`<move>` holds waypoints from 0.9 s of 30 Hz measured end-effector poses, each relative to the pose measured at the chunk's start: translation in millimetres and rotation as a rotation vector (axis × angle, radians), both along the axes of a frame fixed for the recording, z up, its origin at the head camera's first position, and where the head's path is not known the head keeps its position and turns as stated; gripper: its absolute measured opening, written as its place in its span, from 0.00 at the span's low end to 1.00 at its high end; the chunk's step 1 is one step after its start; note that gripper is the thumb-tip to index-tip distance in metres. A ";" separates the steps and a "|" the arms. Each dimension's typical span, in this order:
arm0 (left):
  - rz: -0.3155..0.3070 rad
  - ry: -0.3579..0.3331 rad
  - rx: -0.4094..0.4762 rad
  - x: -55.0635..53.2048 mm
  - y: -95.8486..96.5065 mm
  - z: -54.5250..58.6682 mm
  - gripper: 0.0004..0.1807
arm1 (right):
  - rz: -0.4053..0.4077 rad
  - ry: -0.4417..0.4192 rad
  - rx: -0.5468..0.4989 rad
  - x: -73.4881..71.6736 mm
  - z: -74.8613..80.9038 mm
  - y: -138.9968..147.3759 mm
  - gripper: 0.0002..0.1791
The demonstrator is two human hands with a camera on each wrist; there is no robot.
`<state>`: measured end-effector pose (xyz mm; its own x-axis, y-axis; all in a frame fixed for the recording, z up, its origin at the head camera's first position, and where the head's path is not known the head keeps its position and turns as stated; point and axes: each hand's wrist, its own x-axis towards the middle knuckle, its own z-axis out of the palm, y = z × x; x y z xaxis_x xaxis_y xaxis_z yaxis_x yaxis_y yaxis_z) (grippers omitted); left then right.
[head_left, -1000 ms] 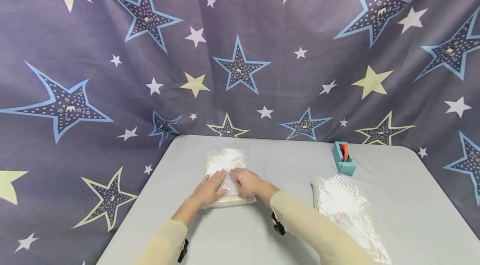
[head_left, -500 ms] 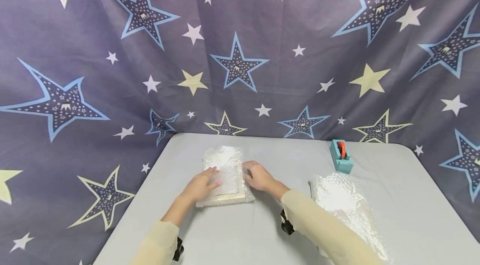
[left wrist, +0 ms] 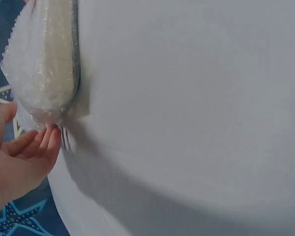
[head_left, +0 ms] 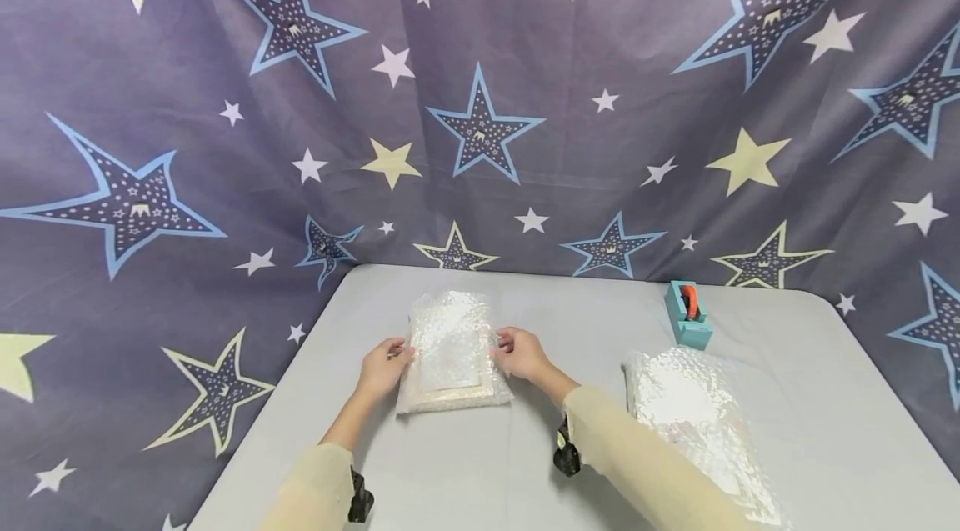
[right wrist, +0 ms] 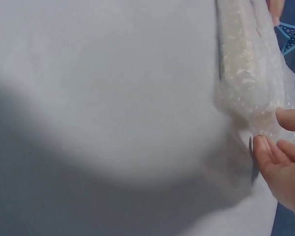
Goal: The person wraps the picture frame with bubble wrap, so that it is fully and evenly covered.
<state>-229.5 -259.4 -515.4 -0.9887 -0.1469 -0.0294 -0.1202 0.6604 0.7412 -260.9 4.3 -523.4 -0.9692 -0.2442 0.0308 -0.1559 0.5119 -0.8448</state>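
Note:
A flat, rectangular frame wrapped in clear bubble wrap [head_left: 453,348] lies on the table, a pale border and whitish middle showing through. On its left side, my left hand [head_left: 385,367] touches the edge with its fingertips. The left wrist view shows that hand's thumb [left wrist: 9,112] held apart from the fingers, beside the rounded end of the wrapped frame [left wrist: 56,64]. My right hand [head_left: 521,353] is at the opposite edge. In the right wrist view its thumb and fingers [right wrist: 265,150] pinch the loose film at the side of the wrapped frame [right wrist: 241,64].
On the right of the grey-white table [head_left: 585,331] lies another bubble-wrap piece or parcel [head_left: 686,414], partly behind my right sleeve. Behind it stands a teal tape dispenser [head_left: 687,323] with an orange-red roll. A star-patterned curtain [head_left: 375,181] hangs behind the table.
Both hands have gone from pressing on top of the wrapped frame to its left and right edges. The front face of the wrapped frame is now uncovered.

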 end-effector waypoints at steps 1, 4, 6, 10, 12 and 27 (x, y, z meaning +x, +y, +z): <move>0.018 -0.012 0.013 -0.3 -0.2 0.0 0.24 | -0.025 -0.032 -0.025 0.2 0.8 -1.0 0.22; 0.065 -0.046 0.050 -0.3 0.4 1.6 0.22 | -0.079 -0.112 -0.081 0.4 3.6 -3.5 0.21; 0.084 -0.060 0.081 0.4 1.1 2.3 0.20 | -0.110 -0.170 -0.111 0.3 4.2 -4.5 0.21; 0.127 -0.055 0.131 1.1 3.6 3.1 0.18 | -0.143 -0.216 -0.155 0.0 3.0 -5.0 0.21; 0.146 -0.047 0.147 0.7 5.4 3.7 0.17 | -0.151 -0.226 -0.180 0.3 2.8 -4.9 0.22; 0.170 -0.001 0.296 -12.6 38.9 15.4 0.17 | -0.204 -0.344 -0.481 -3.1 20.4 34.4 0.25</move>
